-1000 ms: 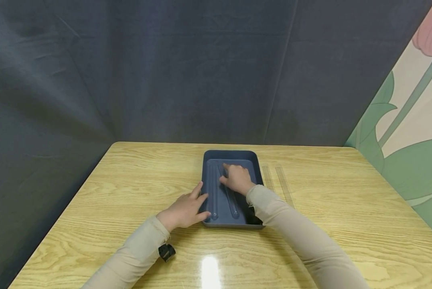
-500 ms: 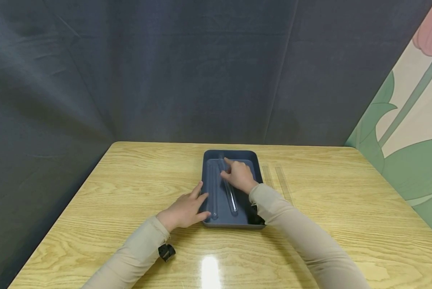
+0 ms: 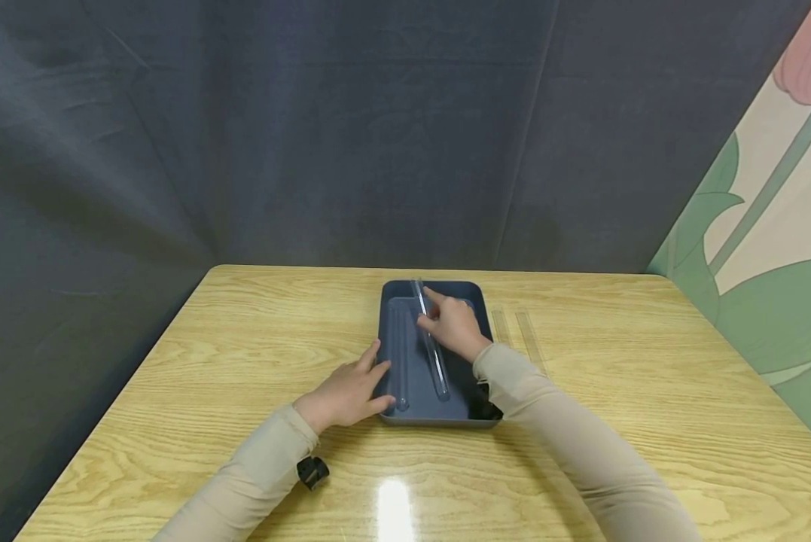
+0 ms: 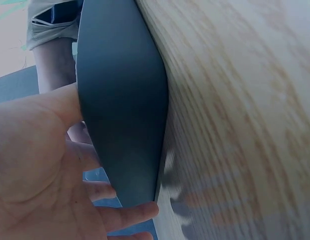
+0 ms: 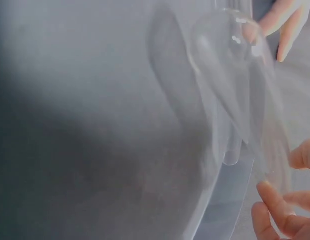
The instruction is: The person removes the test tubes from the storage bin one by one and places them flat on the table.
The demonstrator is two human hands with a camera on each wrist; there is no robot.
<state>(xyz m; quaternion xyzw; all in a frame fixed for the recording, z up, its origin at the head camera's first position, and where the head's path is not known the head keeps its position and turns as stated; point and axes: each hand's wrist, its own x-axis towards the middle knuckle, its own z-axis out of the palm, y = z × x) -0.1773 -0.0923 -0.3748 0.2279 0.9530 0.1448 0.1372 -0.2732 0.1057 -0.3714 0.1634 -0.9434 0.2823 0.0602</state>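
A dark blue rectangular tray [image 3: 439,423] lies on the table, and inside it, along its left side, rest clear test tubes [image 3: 401,361]. My right hand [image 3: 455,325] pinches another clear test tube [image 3: 436,369] between thumb and fingers, near its far end. That tube slants over the tray, its rounded end toward me; in the right wrist view the rounded end [image 5: 220,50] looms large. My left hand [image 3: 347,391] rests at the tray's left rim with fingers spread. In the left wrist view its fingers [image 4: 129,216] lie straight across the tray's wall.
Right of the tray, two long clear pieces [image 3: 530,335] lie on the wooden table [image 3: 276,324], partly hidden by my right sleeve. A dark cloth [image 3: 378,150] hangs behind the table, and a flower-painted wall [image 3: 771,263] stands to the right.
My right hand has moved slightly up and right, raising the test tube so its far end now reaches the tray's back rim. My left hand has stayed in place.
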